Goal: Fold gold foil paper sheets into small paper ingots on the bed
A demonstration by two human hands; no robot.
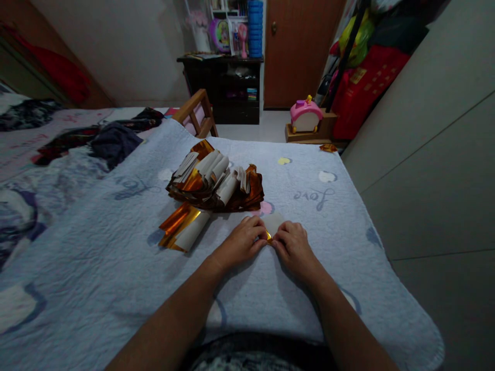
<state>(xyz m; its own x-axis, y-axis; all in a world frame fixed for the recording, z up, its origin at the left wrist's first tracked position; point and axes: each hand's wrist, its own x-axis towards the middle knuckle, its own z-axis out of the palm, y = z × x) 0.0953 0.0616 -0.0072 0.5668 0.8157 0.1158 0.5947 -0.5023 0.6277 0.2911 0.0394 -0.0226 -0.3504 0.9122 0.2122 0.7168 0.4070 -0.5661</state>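
Observation:
Close in front of me, my left hand [247, 236] and my right hand [292, 245] meet over a small sheet of gold foil paper [274, 222]. Its pale backing faces up, and a strip of gold shows between my fingertips at the near edge. Both hands pinch that edge, thumbs toward me. Left of them lies a curled gold-and-white sheet [185, 226]. Behind it sits a heaped stack of foil papers [216, 180], some rolled with the pale side out. A small folded gold piece [328, 148] rests at the far right corner.
A light blue quilted cover [309, 309] with printed words lies under everything. Clothes [116, 141] are strewn at left. Beyond the far edge are a wooden chair [199, 111], a dark cabinet [235, 87] and a pink toy [305, 116]. A pale cupboard [436, 154] borders the right.

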